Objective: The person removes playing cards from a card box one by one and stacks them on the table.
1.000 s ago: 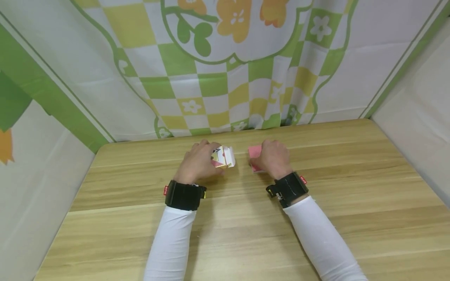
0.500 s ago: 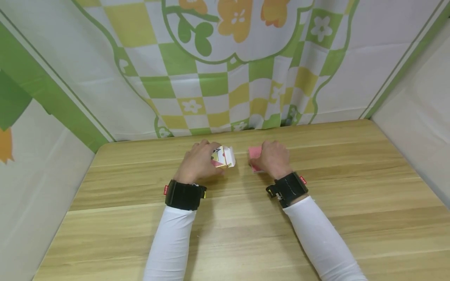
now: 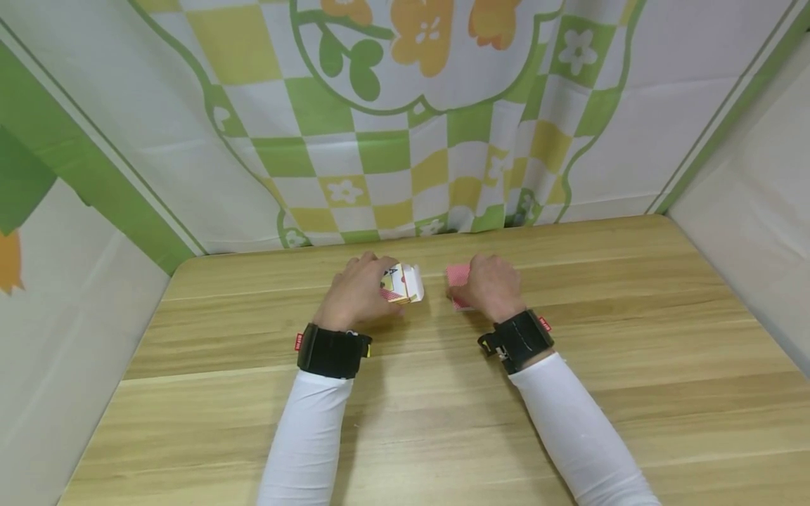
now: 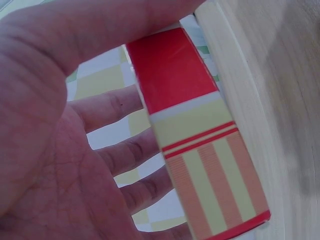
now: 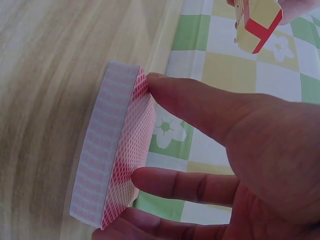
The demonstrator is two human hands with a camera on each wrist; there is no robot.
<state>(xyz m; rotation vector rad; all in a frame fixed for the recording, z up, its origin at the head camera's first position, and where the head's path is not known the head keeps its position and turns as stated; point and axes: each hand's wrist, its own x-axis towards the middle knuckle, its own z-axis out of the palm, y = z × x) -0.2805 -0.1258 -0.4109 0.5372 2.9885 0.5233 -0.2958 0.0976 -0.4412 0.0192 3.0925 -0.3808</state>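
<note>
My left hand (image 3: 354,294) grips a playing card box (image 3: 401,282) between thumb and fingers near the far middle of the table. The box's open end, with a white flap, faces right, and an ace design shows on top. In the left wrist view, the striped red and cream side of the box (image 4: 200,150) spans the grip. To the right, my right hand (image 3: 498,284) holds a squared deck of cards (image 3: 458,273) with red patterned backs. The right wrist view has the thumb at one end of the deck (image 5: 95,145), and fingers at its back and other end.
Both things are on a wooden table (image 3: 405,422), a short gap apart. Behind the table's far edge hangs a green and yellow checked curtain (image 3: 382,151). Pale cloth walls (image 3: 57,337) stand at both sides.
</note>
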